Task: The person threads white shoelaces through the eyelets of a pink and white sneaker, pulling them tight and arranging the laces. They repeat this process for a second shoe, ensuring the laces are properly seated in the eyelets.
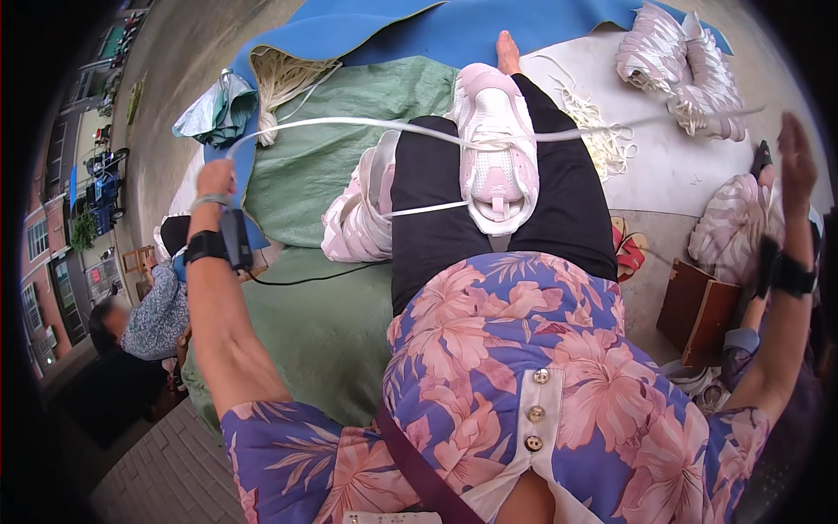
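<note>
A pink and white sneaker (497,166) lies on my lap between my black-trousered thighs, toe pointing away from me. A white shoelace (367,125) crosses its lacing area and stretches out to both sides. My left hand (216,179), raised at the left, is closed on one stretch of that lace. Far to the right, my right hand (796,162) is raised close to the blurred other end; motion smears its fingers, so its grip is unclear. A second pink and white sneaker (358,210) rests beside my left thigh, with a white lace between it and the first.
Bundled laces (284,79) hang at the far left; loose laces (602,131) lie on a pale sheet. Bundled pink-white shoes (685,70) sit far right, more (733,227) nearer. A brown wooden box (698,310) stands right. A person (153,314) sits at left.
</note>
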Action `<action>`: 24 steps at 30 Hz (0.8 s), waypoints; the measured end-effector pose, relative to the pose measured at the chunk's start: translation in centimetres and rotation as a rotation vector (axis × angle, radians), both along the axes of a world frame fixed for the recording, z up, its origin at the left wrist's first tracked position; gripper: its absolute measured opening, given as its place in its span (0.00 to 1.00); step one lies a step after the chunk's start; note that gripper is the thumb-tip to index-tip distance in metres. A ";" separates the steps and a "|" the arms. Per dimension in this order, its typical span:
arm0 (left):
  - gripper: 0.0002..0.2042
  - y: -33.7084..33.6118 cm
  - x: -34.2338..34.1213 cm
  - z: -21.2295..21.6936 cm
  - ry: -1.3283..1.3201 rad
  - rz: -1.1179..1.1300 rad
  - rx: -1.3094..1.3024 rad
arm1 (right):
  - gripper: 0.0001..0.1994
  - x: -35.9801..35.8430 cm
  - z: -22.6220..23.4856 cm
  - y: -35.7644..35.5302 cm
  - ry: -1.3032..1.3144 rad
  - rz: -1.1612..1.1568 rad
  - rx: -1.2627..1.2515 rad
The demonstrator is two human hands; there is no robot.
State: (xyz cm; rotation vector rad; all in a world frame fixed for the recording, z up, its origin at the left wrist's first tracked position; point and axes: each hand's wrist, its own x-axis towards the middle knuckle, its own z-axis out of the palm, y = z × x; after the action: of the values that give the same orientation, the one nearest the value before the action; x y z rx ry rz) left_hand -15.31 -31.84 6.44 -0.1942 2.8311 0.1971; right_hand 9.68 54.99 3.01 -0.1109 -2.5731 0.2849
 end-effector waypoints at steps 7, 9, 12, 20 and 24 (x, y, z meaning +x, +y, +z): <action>0.13 9.7 9.9 -8.8 -0.474 0.210 0.436 | 0.11 10.4 -13.9 -13.9 -0.875 -0.241 0.062; 0.14 14.2 12.3 -9.6 -0.609 0.221 0.695 | 0.10 10.6 -15.2 -17.3 -0.800 -0.135 -0.161; 0.15 20.5 14.3 -10.1 -0.638 0.218 0.990 | 0.11 6.7 -15.0 -21.5 -0.565 0.078 -0.612; 0.11 27.5 14.4 -9.0 -0.419 0.218 1.255 | 0.05 -2.9 -9.7 -34.4 -0.745 -0.088 -1.874; 0.09 28.3 14.5 -9.8 -0.322 0.344 1.369 | 0.05 -4.2 -9.3 -36.9 -0.622 -0.024 -1.924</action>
State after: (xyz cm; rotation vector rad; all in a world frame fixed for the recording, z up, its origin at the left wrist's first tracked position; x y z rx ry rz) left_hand -0.76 -3.58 -3.32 -0.3284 1.7692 1.8192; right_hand 5.47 18.13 -6.26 -0.9599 -1.6980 2.8048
